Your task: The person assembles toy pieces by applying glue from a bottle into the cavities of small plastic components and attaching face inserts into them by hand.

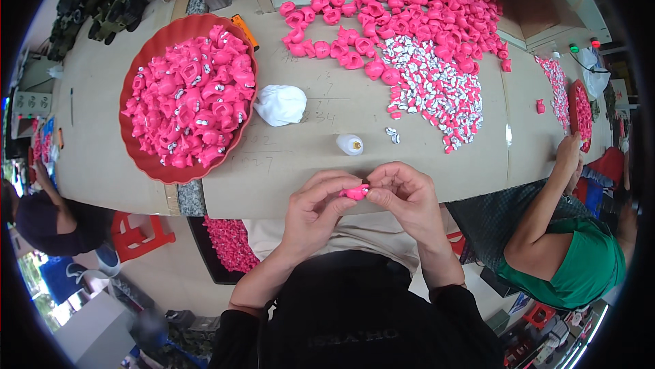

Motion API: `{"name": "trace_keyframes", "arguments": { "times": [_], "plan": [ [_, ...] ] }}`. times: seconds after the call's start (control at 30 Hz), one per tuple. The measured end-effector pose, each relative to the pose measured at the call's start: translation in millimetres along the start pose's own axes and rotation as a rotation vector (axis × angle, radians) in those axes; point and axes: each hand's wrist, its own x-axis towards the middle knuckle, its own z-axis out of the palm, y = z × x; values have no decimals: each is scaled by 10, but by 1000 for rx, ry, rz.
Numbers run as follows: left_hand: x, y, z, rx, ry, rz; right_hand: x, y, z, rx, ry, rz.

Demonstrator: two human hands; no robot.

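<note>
Pink plastic is between the two hands: one small piece [354, 192], held up over the table [263, 178], close to the middle of its near edge. The step in hand seems to be the fitting of a white detail on this piece, because the pieces in the red bowl [129, 133], toward the left side of the table, show white spots, while those in the pile [409, 10] at the far edge look plain. Small white-and-pink bits [437, 96] lie just in front of this pile. The next move probably calls for a light, steady press and a straight alignment, without sliding. A white bottle [350, 144] stands within easy reach, between the hands and the far edge; perhaps it contains glue.

The left hand [319, 206] pinches the piece between thumb and fingers, from its left end. The right hand [404, 200] is closed at the other end, thumb and forefinger meeting there; what exactly its fingertips press is too small to tell. Both forearms come from beyond the near edge and lean inward, with wrists slightly bent.
</note>
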Motion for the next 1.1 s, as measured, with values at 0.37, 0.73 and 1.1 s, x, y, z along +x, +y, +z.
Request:
{"name": "trace_keyframes", "arguments": {
  "times": [0.37, 0.73, 1.1],
  "plan": [
    [48, -8, 35, 99, 8, 28, 58, 75, -92, -8, -73, 68],
    [35, -32, 62, 113, 40, 99, 20, 80, -28, 13, -12, 39],
    [0, -54, 63, 106, 70, 109, 21, 72, -46, 18, -56, 47]
  ]
}}
